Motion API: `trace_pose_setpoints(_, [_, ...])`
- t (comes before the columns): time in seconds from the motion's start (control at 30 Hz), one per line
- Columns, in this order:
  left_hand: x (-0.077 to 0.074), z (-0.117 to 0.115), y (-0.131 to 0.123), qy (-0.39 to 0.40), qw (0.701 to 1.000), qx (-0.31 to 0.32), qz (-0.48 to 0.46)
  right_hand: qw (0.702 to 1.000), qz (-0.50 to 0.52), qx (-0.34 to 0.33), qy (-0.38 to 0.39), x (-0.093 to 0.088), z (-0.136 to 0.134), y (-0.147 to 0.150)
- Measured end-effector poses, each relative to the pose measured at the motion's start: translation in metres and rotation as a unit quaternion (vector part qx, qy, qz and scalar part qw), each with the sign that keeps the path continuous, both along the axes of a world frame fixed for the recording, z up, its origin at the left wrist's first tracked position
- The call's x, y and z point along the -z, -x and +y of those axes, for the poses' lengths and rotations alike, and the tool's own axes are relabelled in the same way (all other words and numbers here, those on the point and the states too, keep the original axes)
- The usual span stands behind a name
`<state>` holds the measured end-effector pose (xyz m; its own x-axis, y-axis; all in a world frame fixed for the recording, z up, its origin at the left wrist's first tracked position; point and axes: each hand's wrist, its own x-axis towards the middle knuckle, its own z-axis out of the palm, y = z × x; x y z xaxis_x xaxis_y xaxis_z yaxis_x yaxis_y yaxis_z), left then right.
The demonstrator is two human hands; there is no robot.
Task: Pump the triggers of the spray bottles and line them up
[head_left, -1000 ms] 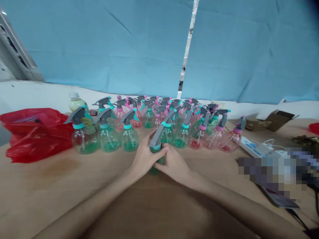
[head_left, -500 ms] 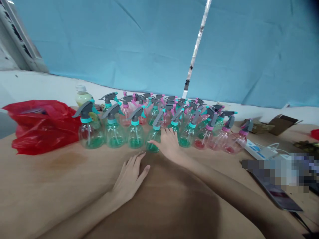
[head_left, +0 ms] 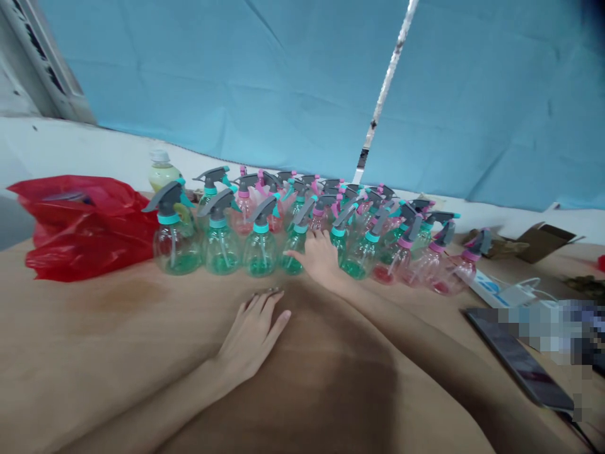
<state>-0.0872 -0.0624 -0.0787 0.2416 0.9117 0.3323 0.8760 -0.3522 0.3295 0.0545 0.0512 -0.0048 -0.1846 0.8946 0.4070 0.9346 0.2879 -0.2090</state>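
Observation:
A front row of small clear spray bottles with grey trigger heads stands on the table. My right hand is at the middle of this row, its thumb across the front of a green spray bottle and its fingers along the bottle's right side. Part of that bottle is hidden behind the hand. Green liquid lies in its bottom, and its collar is turquoise. Nearer to me, my left hand rests flat on the wooden table with fingers stretched out and nothing in them.
Behind stand several more green and pink spray bottles. On the left are a red plastic bag and a white-capped bottle. A phone, a white power strip and an open cardboard box lie on the right.
My right hand has moved slightly forward, and the green bottle at it now stands farther back, about level with its neighbours. My left hand stays flat. The view has shifted slightly.

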Motion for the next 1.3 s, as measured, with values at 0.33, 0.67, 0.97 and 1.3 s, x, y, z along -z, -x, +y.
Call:
trace_pose_setpoints(0.33, [-0.004, -0.001, -0.001, 0.010, 1.000, -0.004, -0.011, 0.997, 0.066, -0.045, -0.024, 0.002, -0.019, -0.043])
trace_pose_setpoints(0.67, [-0.008, 0.002, 0.003, 0.024, 0.998, -0.004, -0.063, 0.982, 0.170, 0.036, -0.069, 0.012, -0.004, -0.094])
trace_pose_setpoints(0.97, [-0.015, 0.003, 0.001, 0.043, 0.995, 0.008, -0.089, 0.978, 0.208, 0.018, 0.018, 0.022, 0.027, -0.087])
trace_pose_setpoints(1.3, [-0.034, 0.001, -0.016, 0.063, 0.993, 0.008, -0.102, 0.988, 0.150, -0.003, 0.038, 0.017, -0.001, -0.088])
